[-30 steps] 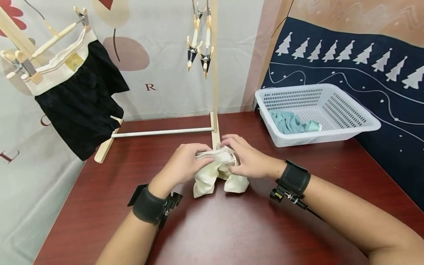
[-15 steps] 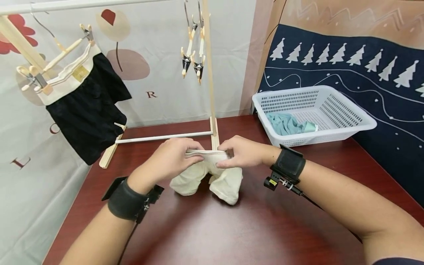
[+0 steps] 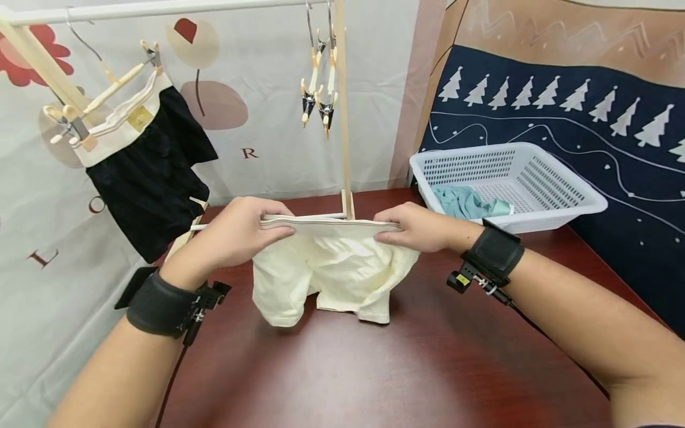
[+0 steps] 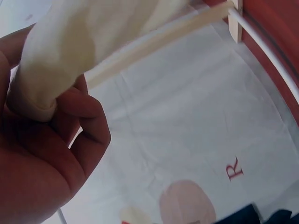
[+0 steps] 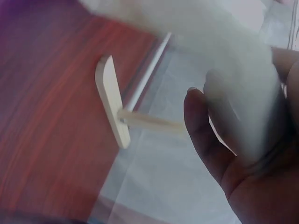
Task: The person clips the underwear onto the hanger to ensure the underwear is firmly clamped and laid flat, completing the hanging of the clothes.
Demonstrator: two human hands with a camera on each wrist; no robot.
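Note:
Cream shorts (image 3: 342, 267) hang spread between both hands in the head view, waistband up and legs drooping over the table. My left hand (image 3: 235, 232) pinches one end of the waistband between thumb and fingers; my right hand (image 3: 423, 227) pinches the other end. The waistband is drawn nearly straight. In the left wrist view the cream cloth (image 4: 70, 51) runs into the curled fingers of the left hand (image 4: 51, 149). The right wrist view is blurred, with the cloth (image 5: 224, 46) held in the right hand (image 5: 252, 182).
Black shorts (image 3: 155, 160) hang clipped on a hanger (image 3: 120, 86) at the left of a wooden rack (image 3: 345, 119). More clip hangers (image 3: 320, 89) hang near its right post. A white basket (image 3: 556, 220) with a teal garment (image 3: 465, 202) stands at the back right of the dark red table (image 3: 342, 380).
The hands have moved apart, stretching the bunched waistband sideways, and have lifted it. The cream shorts have unfolded and spread wider. The head view has shifted a little.

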